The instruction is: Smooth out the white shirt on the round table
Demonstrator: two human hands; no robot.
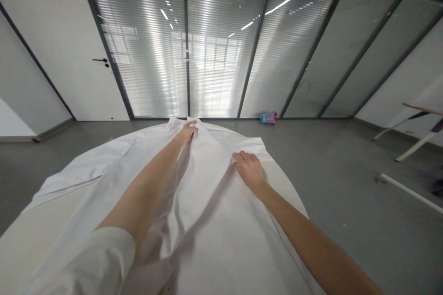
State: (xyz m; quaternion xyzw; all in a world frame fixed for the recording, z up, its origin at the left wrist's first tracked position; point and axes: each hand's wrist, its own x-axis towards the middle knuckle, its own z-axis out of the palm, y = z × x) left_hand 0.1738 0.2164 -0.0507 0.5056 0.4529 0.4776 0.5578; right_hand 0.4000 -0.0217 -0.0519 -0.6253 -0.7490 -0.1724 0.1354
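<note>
A white shirt (207, 203) lies spread over the round pale surface (31, 239), covering it from the near edge to the far edge. The left hand (188, 131) reaches to the far edge, fingers closed on the shirt's collar area. The right hand (249, 168) rests nearer the right edge, its fingers curled and pinching a fold of the cloth. Beyond the surface, a blue and pink bottle (269, 117) lies on the grey floor (346, 184) against the glass wall (214, 46).
</note>
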